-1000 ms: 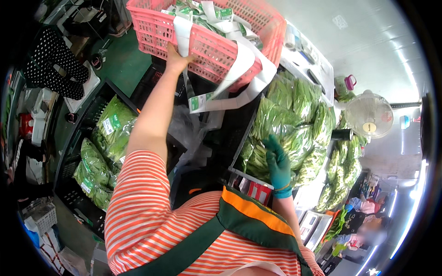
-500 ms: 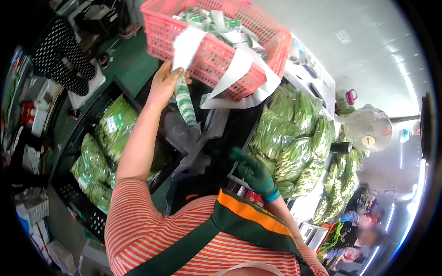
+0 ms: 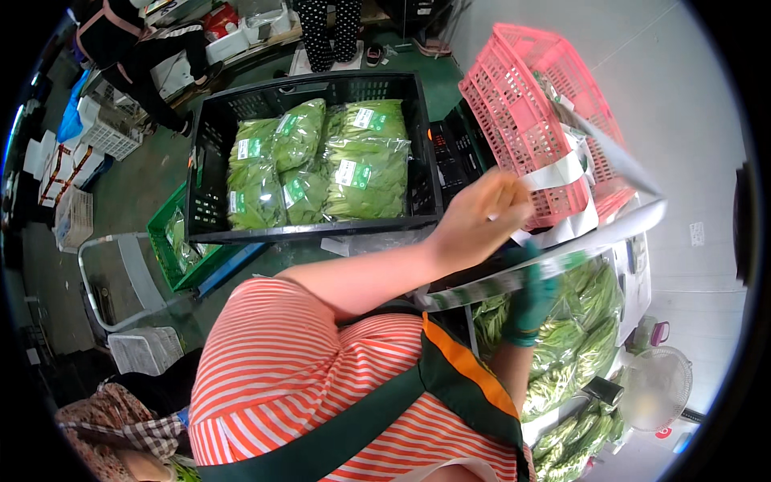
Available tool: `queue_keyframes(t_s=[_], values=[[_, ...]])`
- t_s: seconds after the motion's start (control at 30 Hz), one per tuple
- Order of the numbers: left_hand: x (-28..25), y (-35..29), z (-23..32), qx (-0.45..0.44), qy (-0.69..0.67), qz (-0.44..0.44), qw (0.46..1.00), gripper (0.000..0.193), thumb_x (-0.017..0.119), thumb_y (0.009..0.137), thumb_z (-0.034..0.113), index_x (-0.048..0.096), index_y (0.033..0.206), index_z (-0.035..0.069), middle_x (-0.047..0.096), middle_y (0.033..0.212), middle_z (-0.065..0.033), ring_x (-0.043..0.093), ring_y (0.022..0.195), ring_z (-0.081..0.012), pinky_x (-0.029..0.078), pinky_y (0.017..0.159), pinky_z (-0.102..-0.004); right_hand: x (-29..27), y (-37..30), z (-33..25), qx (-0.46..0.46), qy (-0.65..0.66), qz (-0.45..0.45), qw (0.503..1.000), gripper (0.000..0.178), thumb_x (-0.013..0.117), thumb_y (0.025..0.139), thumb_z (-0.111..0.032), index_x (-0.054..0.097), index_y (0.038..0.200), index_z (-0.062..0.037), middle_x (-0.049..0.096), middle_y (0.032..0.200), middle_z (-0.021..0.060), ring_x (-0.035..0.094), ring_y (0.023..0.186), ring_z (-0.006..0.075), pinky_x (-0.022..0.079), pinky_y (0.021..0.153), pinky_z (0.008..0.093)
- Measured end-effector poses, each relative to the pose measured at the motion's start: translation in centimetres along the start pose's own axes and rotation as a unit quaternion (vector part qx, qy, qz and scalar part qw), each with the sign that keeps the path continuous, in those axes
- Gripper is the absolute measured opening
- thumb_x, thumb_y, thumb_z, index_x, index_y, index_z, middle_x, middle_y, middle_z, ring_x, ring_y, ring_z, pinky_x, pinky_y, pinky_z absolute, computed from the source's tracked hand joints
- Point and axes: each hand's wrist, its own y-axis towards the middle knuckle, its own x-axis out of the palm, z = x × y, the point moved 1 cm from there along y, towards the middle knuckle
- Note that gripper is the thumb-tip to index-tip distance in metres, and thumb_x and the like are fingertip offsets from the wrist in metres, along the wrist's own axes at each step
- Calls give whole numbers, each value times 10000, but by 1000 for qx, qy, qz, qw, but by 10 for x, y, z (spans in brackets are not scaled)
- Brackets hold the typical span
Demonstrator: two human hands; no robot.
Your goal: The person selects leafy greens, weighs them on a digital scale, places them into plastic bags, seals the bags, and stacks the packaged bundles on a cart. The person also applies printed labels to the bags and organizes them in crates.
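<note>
A long strip of green-and-white labels [image 3: 474,291] stretches across in front of me and loops up to a pink plastic basket [image 3: 514,132] at the right. My right hand [image 3: 533,299], in a green glove, closes around this strip. Just above and left of it is my bare left hand [image 3: 486,210], its fingers curled and blurred by motion. A tiny white spot shows at those fingers, too small to name. At the left stands a black crate [image 3: 317,233] holding several clear bags of leafy greens [image 3: 365,181] with white-and-green labels.
More bagged greens [image 3: 590,301] lie on the right, beside a fan [image 3: 654,390]. A green crate [image 3: 173,277], a metal-framed cart [image 3: 144,269] and a white basket [image 3: 144,351] stand at the left. Other people [image 3: 132,48] are at the far left and lower left.
The view has turned left, bringing the black crate to the middle. My left hand has let go of the strip by the basket and come near my right hand, which has taken hold of the strip.
</note>
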Motion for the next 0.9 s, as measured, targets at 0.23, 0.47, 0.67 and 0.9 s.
queue_keyframes(t_s=[0.23, 0.47, 0.67, 0.9], values=[[38, -115, -61, -268, -16, -444, 855, 608, 461, 922, 353, 251, 1352, -22, 389, 1319, -171, 424, 1176, -202, 370, 962, -328, -17, 15, -72, -140, 271, -34, 952, 464, 465, 910, -171, 341, 1314, 21, 516, 1216, 153, 518, 1061, 228, 396, 945, 380], [-17, -94, -48, -123, -395, 93, 906, 608, 573, 849, 336, 317, 1344, 94, 389, 1335, -150, 370, 1246, -287, 312, 1033, -428, -70, -50, -54, -120, 370, 5, 921, 462, 504, 887, -137, 368, 1295, 29, 461, 1284, 148, 454, 1159, 236, 314, 1032, 401], [-32, -106, 20, -119, -273, 127, 946, 549, 464, 911, 359, 342, 1318, 12, 499, 1226, -173, 482, 1145, -293, 394, 969, -420, -154, -129, -4, 123, 218, 15, 968, 443, 452, 920, -228, 413, 1245, 71, 524, 1189, 184, 517, 1082, 273, 419, 937, 397], [38, -95, 5, 35, 57, -231, 971, 301, 512, 908, 237, 576, 1117, 30, 620, 1036, -79, 570, 969, -166, 432, 851, -302, -67, -152, -105, -217, -293, 89, 927, 485, 499, 880, -253, 456, 1226, 83, 501, 1254, 163, 485, 1140, 255, 362, 964, 343]])
